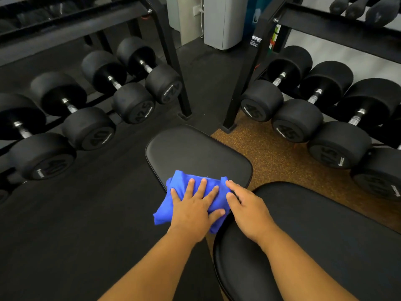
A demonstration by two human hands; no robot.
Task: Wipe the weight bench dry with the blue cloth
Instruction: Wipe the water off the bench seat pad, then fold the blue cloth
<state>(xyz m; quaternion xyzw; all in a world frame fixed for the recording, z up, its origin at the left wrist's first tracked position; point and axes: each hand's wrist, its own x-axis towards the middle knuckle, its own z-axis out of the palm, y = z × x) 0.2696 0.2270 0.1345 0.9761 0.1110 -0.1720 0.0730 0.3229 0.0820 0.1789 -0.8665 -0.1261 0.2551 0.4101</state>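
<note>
On the near edge of the weight bench's seat pad [195,153] sits the bunched blue cloth [184,198], left hand [193,207] pressing it flat, fingers spread. Right hand [249,209] lies relaxed, fingertips touching the cloth's right edge. Dumbbell racks [169,53] on both sides.

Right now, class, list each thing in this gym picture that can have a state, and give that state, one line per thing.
Blue cloth: bunched, lying across the near edge of the seat pad, part hanging off.
Seat pad: flat, mostly uncovered.
Back pad: uncovered.
Left hand: flat, fingers spread, pressing on the cloth.
Right hand: fingers straight, fingertips touching the cloth's edge.
Dumbbells: racked on both sides.
</note>
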